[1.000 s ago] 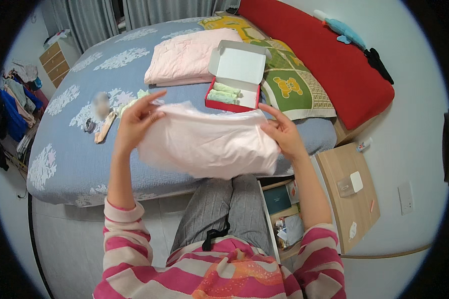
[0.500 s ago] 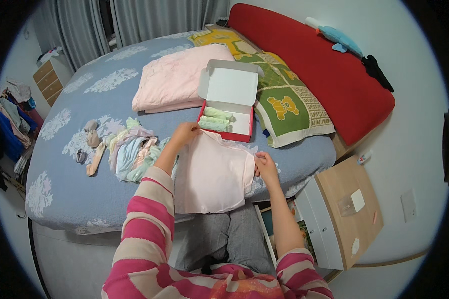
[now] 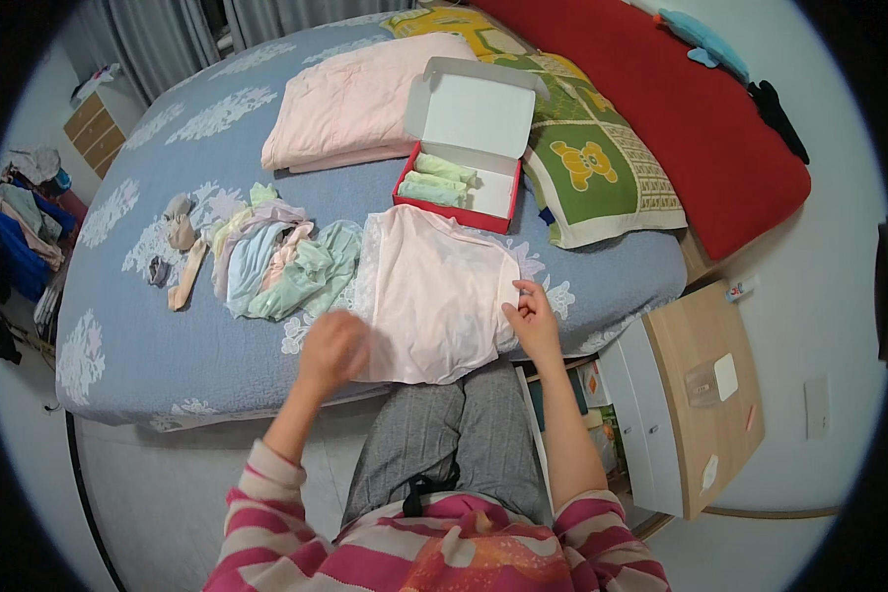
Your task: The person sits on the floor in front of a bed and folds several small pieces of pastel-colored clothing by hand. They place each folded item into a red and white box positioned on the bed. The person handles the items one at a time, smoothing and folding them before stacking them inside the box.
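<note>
A pale pink garment (image 3: 439, 296) with a lacy left edge lies spread at the near edge of the bed, its lower part close to my knees. My right hand (image 3: 535, 321) is at its right side, thumb and fingertips pinching the edge. By the garment's near left corner is my left hand (image 3: 335, 350), smeared by motion, so its fingers cannot be made out. Just beyond the garment stands an open red box (image 3: 454, 216) with a white inside, and rolled pale green cloths (image 3: 436, 187) lie in its left part.
Left of the garment are a heap of pastel clothes (image 3: 266, 261) and several small sock-like rolls (image 3: 180, 222). A folded pink quilt (image 3: 355, 109) and a green bear-patterned pillow cover (image 3: 622, 187) lie farther back. At right stands a bedside cabinet (image 3: 701, 385) with an open drawer.
My left hand has let go of the garment's far left corner and moved down toward me. The garment now lies flatter on the bed. The view has tilted downward.
</note>
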### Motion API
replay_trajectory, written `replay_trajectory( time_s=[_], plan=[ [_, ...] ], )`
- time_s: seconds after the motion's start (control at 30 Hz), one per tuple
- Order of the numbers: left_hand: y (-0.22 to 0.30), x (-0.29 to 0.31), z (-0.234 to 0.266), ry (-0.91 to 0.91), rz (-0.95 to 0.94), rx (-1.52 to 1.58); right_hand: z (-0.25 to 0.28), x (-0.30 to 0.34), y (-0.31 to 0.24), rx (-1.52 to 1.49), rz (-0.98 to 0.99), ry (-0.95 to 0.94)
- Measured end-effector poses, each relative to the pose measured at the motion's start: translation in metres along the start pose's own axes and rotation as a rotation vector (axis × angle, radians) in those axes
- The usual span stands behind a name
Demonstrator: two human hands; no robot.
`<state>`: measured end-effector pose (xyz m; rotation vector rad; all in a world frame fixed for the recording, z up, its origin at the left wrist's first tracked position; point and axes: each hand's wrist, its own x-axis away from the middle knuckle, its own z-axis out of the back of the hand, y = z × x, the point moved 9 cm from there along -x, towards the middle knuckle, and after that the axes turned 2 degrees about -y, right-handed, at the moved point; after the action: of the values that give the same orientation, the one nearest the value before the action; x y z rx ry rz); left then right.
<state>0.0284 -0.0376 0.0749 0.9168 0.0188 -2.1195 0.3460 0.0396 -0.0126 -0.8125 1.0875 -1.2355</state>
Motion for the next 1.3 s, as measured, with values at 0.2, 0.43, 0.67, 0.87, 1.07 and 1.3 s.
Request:
replay_trajectory(
  time_s=[0.2,0.43,0.67,0.87,1.07,1.3],
  plan=[
    [0.031,0.048,-0.030,-0.173,0.062,-0.081,0.006,0.000,-0.007,0.003,0.007,0.137],
    [0.031,0.056,-0.038,-0.044,0.036,-0.021,0.022,0.009,-0.019,0.301,0.057,0.118],
    [0.029,0.052,-0.031,-0.048,0.001,0.029,-0.009,0.056,-0.075,0.632,0.671,-0.155],
    [0.017,0.015,-0.022,-0.236,-0.047,0.312,-0.014,0.055,-0.071,0.702,0.752,-0.334],
    [-0.066,-0.025,-0.067,-0.605,0.702,0.867,-0.004,0.007,-0.058,0.377,0.580,-0.502],
    [-0.114,-0.021,-0.115,-0.337,1.306,1.410,0.003,-0.037,0.026,-0.429,-0.485,-0.424]
  ],
)
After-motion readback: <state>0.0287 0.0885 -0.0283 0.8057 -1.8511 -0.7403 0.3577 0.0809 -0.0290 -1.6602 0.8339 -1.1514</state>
